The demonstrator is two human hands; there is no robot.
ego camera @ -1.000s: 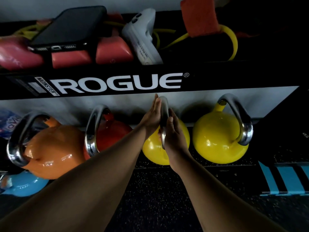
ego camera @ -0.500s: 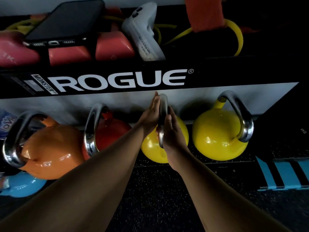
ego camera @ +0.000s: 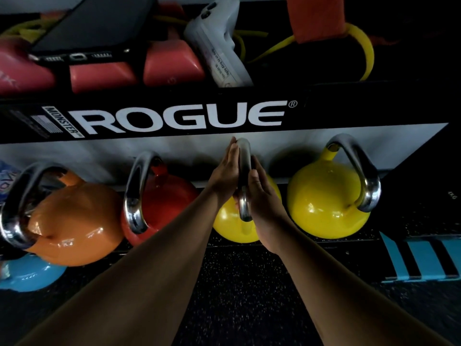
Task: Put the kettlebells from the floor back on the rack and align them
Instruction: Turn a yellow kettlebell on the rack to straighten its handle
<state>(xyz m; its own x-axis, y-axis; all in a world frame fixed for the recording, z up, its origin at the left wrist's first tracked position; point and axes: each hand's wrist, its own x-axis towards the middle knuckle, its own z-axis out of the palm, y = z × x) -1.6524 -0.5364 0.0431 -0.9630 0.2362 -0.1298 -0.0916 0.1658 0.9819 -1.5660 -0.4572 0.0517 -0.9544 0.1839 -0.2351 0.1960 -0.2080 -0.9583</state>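
A yellow kettlebell (ego camera: 230, 224) with a steel handle stands on the rack's lower shelf (ego camera: 311, 242). My left hand (ego camera: 225, 171) lies flat against the handle's left side. My right hand (ego camera: 262, 196) presses flat on its right side, so the handle is squeezed between both palms. To its right stands a second yellow kettlebell (ego camera: 326, 201). A red kettlebell (ego camera: 169, 203) and an orange kettlebell (ego camera: 74, 226) stand to its left. A blue kettlebell (ego camera: 30, 275) sits lower at the far left, partly cut off.
The black upper shelf beam (ego camera: 184, 117) reads ROGUE. On it lie a black phone (ego camera: 97, 28), pink pads (ego camera: 104, 76), a grey controller (ego camera: 219, 46), yellow bands (ego camera: 364, 46) and an orange strap. Black speckled floor (ego camera: 237, 283) lies below; blue striped markings (ego camera: 421, 260) at right.
The view has shifted slightly. Both hands have stayed pressed on the middle yellow kettlebell's handle, and the kettlebell has hardly moved.
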